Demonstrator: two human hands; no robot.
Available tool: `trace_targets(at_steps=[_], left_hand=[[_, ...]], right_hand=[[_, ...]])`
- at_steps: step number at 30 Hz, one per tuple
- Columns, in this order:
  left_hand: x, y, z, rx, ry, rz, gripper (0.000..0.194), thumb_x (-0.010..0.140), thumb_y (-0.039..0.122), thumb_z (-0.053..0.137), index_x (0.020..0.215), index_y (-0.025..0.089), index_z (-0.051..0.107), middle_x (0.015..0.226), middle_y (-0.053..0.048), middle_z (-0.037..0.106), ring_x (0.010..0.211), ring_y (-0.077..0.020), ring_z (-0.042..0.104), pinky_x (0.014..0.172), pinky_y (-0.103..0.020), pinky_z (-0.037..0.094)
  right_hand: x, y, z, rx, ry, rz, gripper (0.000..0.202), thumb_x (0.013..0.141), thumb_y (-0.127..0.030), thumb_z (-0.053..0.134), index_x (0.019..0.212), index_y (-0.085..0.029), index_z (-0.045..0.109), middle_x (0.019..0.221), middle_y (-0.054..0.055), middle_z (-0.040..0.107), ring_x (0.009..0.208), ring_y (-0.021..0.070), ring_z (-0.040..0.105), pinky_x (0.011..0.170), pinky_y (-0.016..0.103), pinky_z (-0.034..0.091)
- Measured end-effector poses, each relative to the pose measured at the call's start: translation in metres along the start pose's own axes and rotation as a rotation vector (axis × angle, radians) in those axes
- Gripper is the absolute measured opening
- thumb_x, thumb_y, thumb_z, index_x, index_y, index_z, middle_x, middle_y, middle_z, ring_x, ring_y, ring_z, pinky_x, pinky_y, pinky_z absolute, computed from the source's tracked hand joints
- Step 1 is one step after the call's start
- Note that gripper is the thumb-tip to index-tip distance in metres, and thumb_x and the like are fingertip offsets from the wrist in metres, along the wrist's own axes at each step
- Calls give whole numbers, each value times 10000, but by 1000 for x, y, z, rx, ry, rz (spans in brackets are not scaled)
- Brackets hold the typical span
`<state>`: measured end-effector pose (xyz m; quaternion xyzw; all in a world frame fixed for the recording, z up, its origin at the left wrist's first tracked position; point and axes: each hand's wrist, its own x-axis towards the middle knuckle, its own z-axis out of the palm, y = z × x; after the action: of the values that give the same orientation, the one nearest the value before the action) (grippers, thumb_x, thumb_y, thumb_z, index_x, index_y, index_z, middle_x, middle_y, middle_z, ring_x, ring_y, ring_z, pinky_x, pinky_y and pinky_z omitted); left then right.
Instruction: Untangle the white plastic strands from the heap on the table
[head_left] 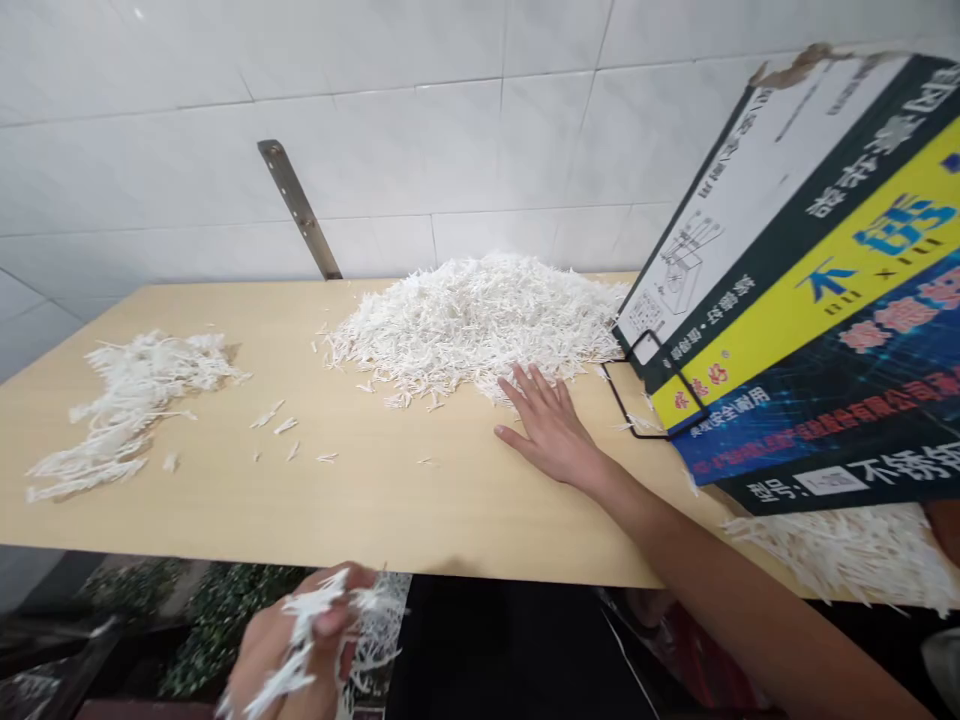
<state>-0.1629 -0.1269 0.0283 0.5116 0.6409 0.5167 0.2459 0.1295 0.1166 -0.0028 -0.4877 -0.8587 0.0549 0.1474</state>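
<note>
A large heap of thin white pieces (480, 320) lies at the back middle of the wooden table (390, 500). At the heap's front right edge my right hand (551, 430) rests with its fingers spread, holding nothing. Below the table's front edge, my left hand (300, 640) is closed around a bunch of white pieces (375, 630), which stick out on both sides of its fingers. A smaller bundle of longer white strands (135, 400) is on the left of the table. Several loose pieces are scattered between the two.
A printed cardboard box (817, 300) leans at the right, beside a black wire frame (634, 400). More white strands (855, 550) lie under it at the right front. A metal bracket (300, 210) stands against the tiled wall. Green plants (217, 610) show below left.
</note>
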Motion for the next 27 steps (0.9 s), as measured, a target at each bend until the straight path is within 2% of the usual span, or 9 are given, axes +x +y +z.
trace_targets(at_steps=[2, 5, 8, 11, 14, 17, 20, 23, 27], left_hand=[[8, 5, 12, 38, 49, 63, 196, 896, 439, 664, 844, 319, 809, 831, -60, 791, 464, -223, 610, 416, -357, 495], [30, 8, 31, 45, 27, 113, 189, 924, 374, 635, 876, 291, 798, 796, -53, 765, 477, -192, 565, 495, -340, 470], [60, 11, 55, 104, -133, 158, 234, 961, 352, 568, 952, 261, 783, 667, -37, 701, 484, -175, 543, 525, -301, 416], [92, 22, 90, 319, -350, 254, 275, 976, 297, 491, 1034, 259, 758, 716, -51, 715, 547, -188, 583, 577, -289, 380], [116, 37, 126, 560, -508, 295, 299, 983, 286, 441, 1040, 239, 731, 677, -65, 689, 607, -232, 613, 591, -295, 337], [129, 42, 152, 683, -569, 300, 301, 975, 285, 428, 968, 224, 722, 686, -77, 687, 645, -245, 633, 592, -294, 315], [134, 37, 166, 725, -562, 286, 323, 970, 306, 434, 1018, 216, 741, 728, -86, 713, 672, -244, 650, 608, -294, 331], [134, 30, 170, 762, -516, 265, 354, 961, 326, 456, 1111, 202, 751, 797, -106, 747, 721, -249, 675, 637, -300, 358], [132, 26, 172, 789, -498, 269, 337, 954, 352, 486, 1063, 184, 756, 816, -119, 755, 743, -255, 677, 638, -305, 337]], right_hand=[[2, -1, 3, -24, -39, -23, 739, 1029, -610, 361, 1666, -302, 149, 1747, 50, 33, 1616, 324, 7, 1270, 639, 71], [5, -6, 2, -42, -74, -27, 728, 1036, -610, 332, 1667, -311, 129, 1748, 39, 4, 1617, 312, -18, 1269, 637, 46], [7, -10, -1, -38, -65, -26, 720, 1042, -595, 323, 1668, -302, 121, 1748, 47, -11, 1617, 304, -29, 1262, 644, 22], [6, -11, -5, 24, 5, -37, 702, 1045, -578, 331, 1663, -292, 162, 1751, 62, 38, 1618, 305, -2, 1261, 637, 49], [2, -8, -11, 195, 165, -53, 578, 1060, -475, 338, 1596, -260, 362, 1706, 87, 270, 1595, 294, 166, 1265, 570, 165], [-5, -2, -21, 483, 282, -106, 438, 1061, -362, 333, 1383, -219, 594, 1447, 117, 598, 1407, 271, 482, 1175, 472, 377], [-12, 1, -28, 682, 193, -235, 354, 1047, -362, 408, 1269, -215, 641, 1249, 108, 688, 1202, 256, 613, 1037, 426, 496], [-15, -1, -29, 648, 107, -356, 338, 990, -398, 581, 1280, -233, 636, 1248, 100, 684, 1188, 256, 609, 1019, 413, 501], [-14, -6, -21, 590, 136, -330, 262, 983, -351, 617, 1209, -239, 688, 1157, 88, 701, 1095, 227, 635, 934, 363, 514]])
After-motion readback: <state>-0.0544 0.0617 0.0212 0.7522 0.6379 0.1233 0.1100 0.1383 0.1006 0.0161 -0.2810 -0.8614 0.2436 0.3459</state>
